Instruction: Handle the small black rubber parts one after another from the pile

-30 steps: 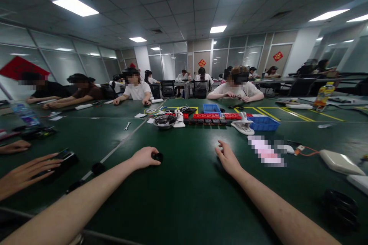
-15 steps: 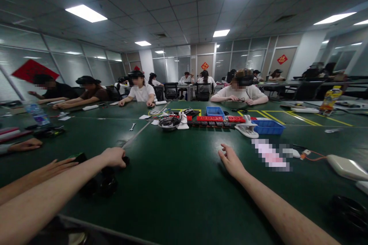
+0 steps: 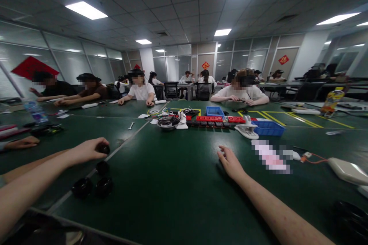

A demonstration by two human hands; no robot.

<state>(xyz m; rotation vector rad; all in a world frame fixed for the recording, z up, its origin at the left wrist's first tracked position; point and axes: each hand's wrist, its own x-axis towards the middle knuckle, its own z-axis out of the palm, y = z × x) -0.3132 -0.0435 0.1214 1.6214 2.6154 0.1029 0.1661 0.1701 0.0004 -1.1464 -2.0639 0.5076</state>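
Observation:
My left hand (image 3: 91, 149), at the left of the green table, has its fingers closed round a small dark round piece (image 3: 104, 149). Its kind does not show; the fingers cover its far side. Just below it on the table sit a black round piece (image 3: 102, 167) and two black cup-like rounds (image 3: 82, 187) (image 3: 104, 187), close together. My right hand (image 3: 230, 164) rests on the table to the right of the middle, fingers stretched out and apart, holding nothing.
Past my hands stand a bowl of cables (image 3: 168, 122), red power strips (image 3: 211, 118), a white clamp-like stand (image 3: 248, 128) and blue bins (image 3: 268, 127). A wrench (image 3: 131, 126) lies at left. A co-worker's hand (image 3: 24, 142) is at the left edge; more black rounds (image 3: 349, 214) lie lower right.
My left hand has moved left along the table with the dark round piece. The black rounds below it show more plainly now. My right hand has hardly moved.

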